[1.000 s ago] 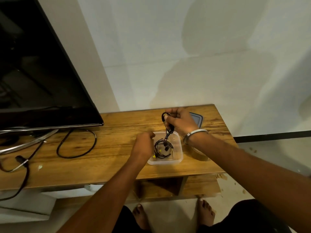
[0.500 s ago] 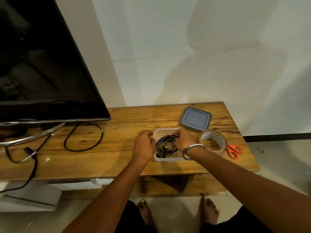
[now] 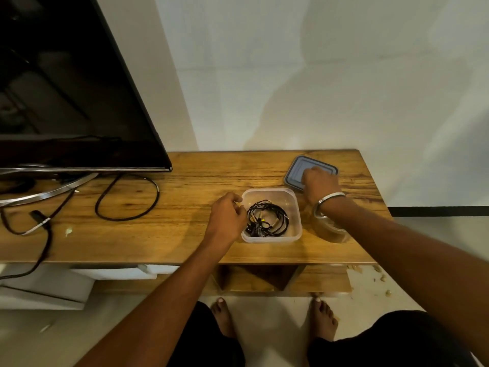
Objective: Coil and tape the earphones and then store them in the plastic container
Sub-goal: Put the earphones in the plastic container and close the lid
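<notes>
Right grip on one lid; one container.

a wooden table stands against a pale wall. a black television sits at its far left end on a curved silver stand. black cables loop over the wood beside the stand, one trailing off the front edge. a lower shelf shows beneath the tabletop. scattered crumbs lie on the floor at right.
</notes>
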